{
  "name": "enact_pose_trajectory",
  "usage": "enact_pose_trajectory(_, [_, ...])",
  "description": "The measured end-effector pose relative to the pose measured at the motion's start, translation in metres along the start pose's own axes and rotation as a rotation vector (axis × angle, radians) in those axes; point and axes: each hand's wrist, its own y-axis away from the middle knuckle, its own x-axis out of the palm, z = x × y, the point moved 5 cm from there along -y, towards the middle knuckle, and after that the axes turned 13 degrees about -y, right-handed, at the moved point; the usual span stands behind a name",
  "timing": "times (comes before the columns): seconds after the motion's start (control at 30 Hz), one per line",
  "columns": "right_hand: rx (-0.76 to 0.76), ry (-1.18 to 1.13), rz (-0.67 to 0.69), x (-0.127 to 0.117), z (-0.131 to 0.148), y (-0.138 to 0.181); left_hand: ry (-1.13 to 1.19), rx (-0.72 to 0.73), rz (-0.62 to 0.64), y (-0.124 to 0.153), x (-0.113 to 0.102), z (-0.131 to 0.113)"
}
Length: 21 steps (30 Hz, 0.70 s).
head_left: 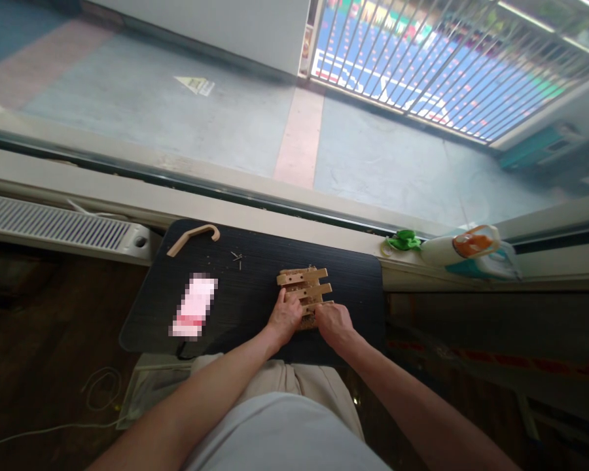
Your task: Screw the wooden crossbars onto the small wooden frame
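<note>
A small wooden assembly (305, 288) of several slats with holes lies on a black tabletop (353, 281). My left hand (285, 318) rests on its left side, fingers curled and pressing on the slats. My right hand (334, 322) is closed on the assembly's lower right corner. A curved wooden piece (194, 237) lies at the table's far left corner. A few small screws or nails (236, 258) lie loose near the middle back of the table.
A pink, pixelated rectangle (194, 306) lies on the table's left part. On the window sill at right sit a green object (403, 241) and a white bottle with an orange label (459, 247). A radiator grille (53, 226) runs along the left.
</note>
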Motion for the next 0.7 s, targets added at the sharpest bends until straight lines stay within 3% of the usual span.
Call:
enact_pose_trajectory(0.1, [0.113,-0.096,-0.027,0.004,-0.008,-0.002,0.006,0.000,0.000,0.000,-0.001,0.000])
enact_pose_trajectory(0.2, [0.133,-0.125,-0.029,0.001,-0.011,0.001,0.025,0.001,0.017,-0.001,-0.001,0.000])
enact_pose_trajectory(0.37, [-0.036,-0.036,-0.084,-0.019,0.000,0.011,0.026,0.010,-0.057,0.006,-0.008,0.008])
enact_pose_trajectory(0.5, [-0.195,0.078,-0.041,-0.022,0.011,0.012,0.021,0.035,-0.087,0.021,-0.013,0.015])
enact_pose_trajectory(0.6, [-0.198,0.083,-0.027,-0.014,0.012,0.007,0.036,0.098,-0.053,0.031,-0.016,0.015])
enact_pose_trajectory(0.7, [-0.096,0.040,-0.009,-0.004,0.007,0.002,0.074,0.102,-0.004,0.036,-0.019,0.014])
